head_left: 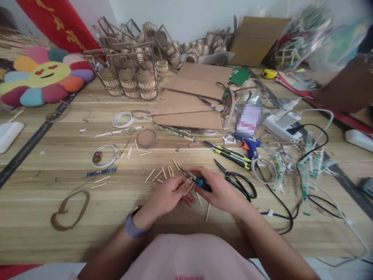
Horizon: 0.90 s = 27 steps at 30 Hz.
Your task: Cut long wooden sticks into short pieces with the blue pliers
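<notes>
Near the front middle of the table, my right hand (214, 189) is closed around a pair of pliers (201, 182) with black-and-blue handles, its metal nose pointing up and left. Close against it, my left hand (171, 193) pinches a thin wooden stick (189, 188) between thumb and fingers; the exact grip is partly hidden. Several short loose wooden sticks (157, 174) lie just beyond my hands, and another stick (207, 212) lies below my right hand. A small round brown woven-edged base (147, 139) sits farther back. Black-handled scissors (237, 182) rest right of my right hand.
Lantern-like bamboo pieces in frames (128, 81) stand at the back left. Cardboard sheets (189, 105) lie mid-table. A utility knife (230, 154), blue glue gun (250, 144), tape roll (264, 171), power strip (282, 126) and black cable (279, 206) crowd the right.
</notes>
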Each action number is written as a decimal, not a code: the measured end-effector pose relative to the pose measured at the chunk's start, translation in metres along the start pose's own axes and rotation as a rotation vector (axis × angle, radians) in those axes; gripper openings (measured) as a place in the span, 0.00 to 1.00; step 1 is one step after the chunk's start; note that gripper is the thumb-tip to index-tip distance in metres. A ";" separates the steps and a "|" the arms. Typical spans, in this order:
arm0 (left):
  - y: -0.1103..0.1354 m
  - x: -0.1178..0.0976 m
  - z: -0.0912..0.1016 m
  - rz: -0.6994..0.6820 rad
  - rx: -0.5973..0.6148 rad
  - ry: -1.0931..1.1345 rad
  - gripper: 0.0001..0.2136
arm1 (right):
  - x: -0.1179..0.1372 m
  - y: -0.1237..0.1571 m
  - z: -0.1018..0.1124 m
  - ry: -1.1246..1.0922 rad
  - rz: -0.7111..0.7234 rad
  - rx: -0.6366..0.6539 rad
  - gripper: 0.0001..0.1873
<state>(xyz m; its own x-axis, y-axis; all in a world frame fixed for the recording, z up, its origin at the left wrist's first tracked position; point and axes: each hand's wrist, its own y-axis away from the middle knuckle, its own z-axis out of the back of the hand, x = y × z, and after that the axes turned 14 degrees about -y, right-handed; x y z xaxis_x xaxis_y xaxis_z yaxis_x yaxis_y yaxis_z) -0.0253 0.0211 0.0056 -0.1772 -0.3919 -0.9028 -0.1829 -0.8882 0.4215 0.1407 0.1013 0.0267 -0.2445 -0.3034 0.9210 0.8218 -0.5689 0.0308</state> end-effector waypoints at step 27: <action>-0.008 0.006 -0.015 0.044 -0.261 0.403 0.04 | -0.013 0.002 -0.038 0.252 0.186 -0.286 0.35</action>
<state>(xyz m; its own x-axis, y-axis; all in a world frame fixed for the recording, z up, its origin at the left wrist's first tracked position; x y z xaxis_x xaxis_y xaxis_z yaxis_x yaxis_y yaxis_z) -0.0105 0.0225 -0.0048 0.2195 -0.4460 -0.8677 0.0744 -0.8792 0.4707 0.1258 0.0749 -0.0003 -0.2531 -0.5783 0.7756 0.6967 -0.6652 -0.2686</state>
